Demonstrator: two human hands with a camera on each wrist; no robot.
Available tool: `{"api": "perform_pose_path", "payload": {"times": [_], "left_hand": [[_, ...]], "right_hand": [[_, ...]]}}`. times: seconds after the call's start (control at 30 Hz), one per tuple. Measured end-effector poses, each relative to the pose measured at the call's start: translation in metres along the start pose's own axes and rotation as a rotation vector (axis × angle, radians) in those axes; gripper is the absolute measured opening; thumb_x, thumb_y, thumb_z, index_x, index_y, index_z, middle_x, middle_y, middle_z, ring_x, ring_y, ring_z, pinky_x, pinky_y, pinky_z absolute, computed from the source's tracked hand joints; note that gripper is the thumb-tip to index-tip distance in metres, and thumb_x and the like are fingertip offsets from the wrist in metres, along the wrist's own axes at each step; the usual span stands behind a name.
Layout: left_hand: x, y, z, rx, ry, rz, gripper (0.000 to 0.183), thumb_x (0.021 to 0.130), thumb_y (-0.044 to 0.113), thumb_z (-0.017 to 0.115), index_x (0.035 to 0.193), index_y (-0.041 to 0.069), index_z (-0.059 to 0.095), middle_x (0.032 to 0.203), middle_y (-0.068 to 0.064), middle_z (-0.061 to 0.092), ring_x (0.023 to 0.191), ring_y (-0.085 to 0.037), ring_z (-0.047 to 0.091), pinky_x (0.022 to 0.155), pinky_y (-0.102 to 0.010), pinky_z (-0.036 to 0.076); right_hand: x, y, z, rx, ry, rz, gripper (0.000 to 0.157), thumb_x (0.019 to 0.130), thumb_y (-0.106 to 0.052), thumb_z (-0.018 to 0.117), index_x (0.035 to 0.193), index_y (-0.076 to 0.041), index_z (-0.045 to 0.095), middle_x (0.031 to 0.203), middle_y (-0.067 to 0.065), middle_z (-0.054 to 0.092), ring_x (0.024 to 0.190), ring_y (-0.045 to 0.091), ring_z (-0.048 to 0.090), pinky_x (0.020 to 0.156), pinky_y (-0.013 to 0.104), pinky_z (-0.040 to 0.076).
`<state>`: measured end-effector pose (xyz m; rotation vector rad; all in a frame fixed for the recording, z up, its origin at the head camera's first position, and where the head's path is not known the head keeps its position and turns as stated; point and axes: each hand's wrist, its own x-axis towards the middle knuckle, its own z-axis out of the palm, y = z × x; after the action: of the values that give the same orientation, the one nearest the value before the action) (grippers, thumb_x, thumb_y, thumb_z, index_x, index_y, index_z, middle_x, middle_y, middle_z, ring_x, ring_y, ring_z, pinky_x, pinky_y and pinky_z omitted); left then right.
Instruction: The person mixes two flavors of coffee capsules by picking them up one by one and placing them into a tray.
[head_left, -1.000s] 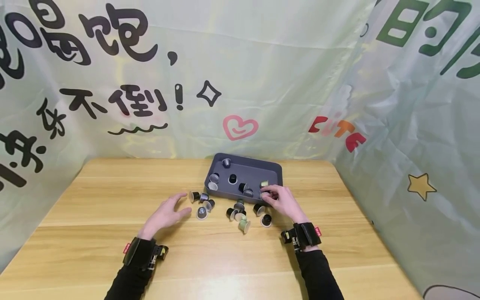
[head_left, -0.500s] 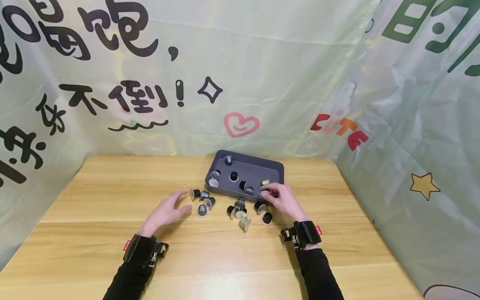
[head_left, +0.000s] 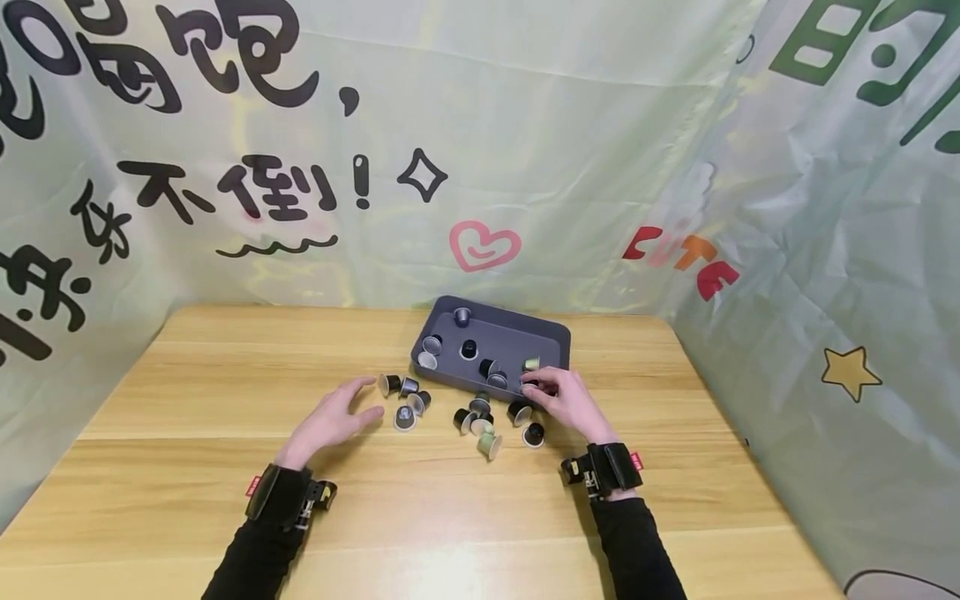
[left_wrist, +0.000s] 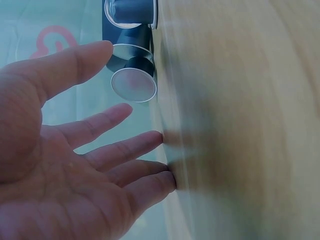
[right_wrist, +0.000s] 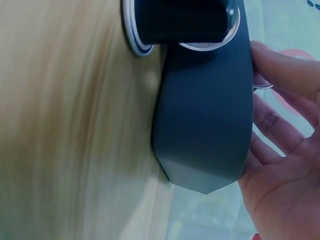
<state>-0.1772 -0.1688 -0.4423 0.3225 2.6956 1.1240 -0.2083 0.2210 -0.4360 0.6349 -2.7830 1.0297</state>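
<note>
At the tray's front right corner, my right hand (head_left: pixel 562 398) has thumb and fingers curled over the wall, pinching a coffee capsule (right_wrist: pixel 262 84) whose silvery rim shows by the thumb. The fingers hide most of that capsule. My left hand (head_left: pixel 330 423) is spread and holds nothing, its fingertips close to the table. Just beyond it lies a group of coffee capsules, the nearest a black one (head_left: pixel 389 384) on its side. The dark grey tray (head_left: pixel 510 321) holds several capsules, among them a black upside-down one (head_left: pixel 468 349) and a pale green one (head_left: pixel 531 364).
More capsules lie on the wooden table (head_left: pixel 450 517) in front of the tray, including a pale green one (head_left: pixel 489 444) and a black one (head_left: pixel 534 434). A printed cloth (head_left: pixel 570 167) hangs behind the tray and along both sides.
The head view has tilted slightly, so the scene sits a little higher. Both hands keep their places, and the capsules stay put.
</note>
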Motion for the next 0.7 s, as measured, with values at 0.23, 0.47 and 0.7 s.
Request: {"api": "perform_pose_path", "payload": {"times": [0.23, 0.47, 0.7], "left_hand": [[0.0001, 0.0004, 0.0001, -0.005, -0.007, -0.012, 0.069, 0.099, 0.031, 0.061, 0.154, 0.000, 0.032, 0.158, -0.034, 0.029, 0.144, -0.056, 0.030, 0.116, -0.073, 0.026], [0.0011, -0.0006, -0.0003, -0.007, -0.010, -0.019, 0.069, 0.099, 0.029, 0.061, 0.154, 0.000, 0.031, 0.158, -0.034, 0.028, 0.144, -0.056, 0.029, 0.116, -0.073, 0.026], [0.0007, -0.0010, -0.0010, -0.011, -0.012, -0.016, 0.070, 0.099, 0.031, 0.061, 0.155, 0.001, 0.031, 0.159, -0.033, 0.028, 0.145, -0.056, 0.029, 0.116, -0.073, 0.025]], "right_hand": [[-0.0014, -0.0009, 0.0014, 0.001, -0.025, -0.019, 0.024, 0.093, -0.016, 0.071, 0.115, -0.007, 0.075, 0.106, 0.008, 0.075, 0.089, 0.016, 0.068, 0.081, 0.032, 0.060], [-0.0031, -0.0017, 0.0024, 0.020, -0.063, -0.010, 0.025, 0.094, -0.018, 0.070, 0.116, -0.008, 0.075, 0.105, 0.007, 0.074, 0.089, 0.014, 0.066, 0.081, 0.027, 0.058], [-0.0030, 0.0010, 0.0046, 0.041, -0.055, -0.043, 0.025, 0.092, -0.017, 0.072, 0.114, -0.006, 0.076, 0.099, 0.007, 0.072, 0.081, 0.006, 0.061, 0.074, 0.020, 0.055]]}}
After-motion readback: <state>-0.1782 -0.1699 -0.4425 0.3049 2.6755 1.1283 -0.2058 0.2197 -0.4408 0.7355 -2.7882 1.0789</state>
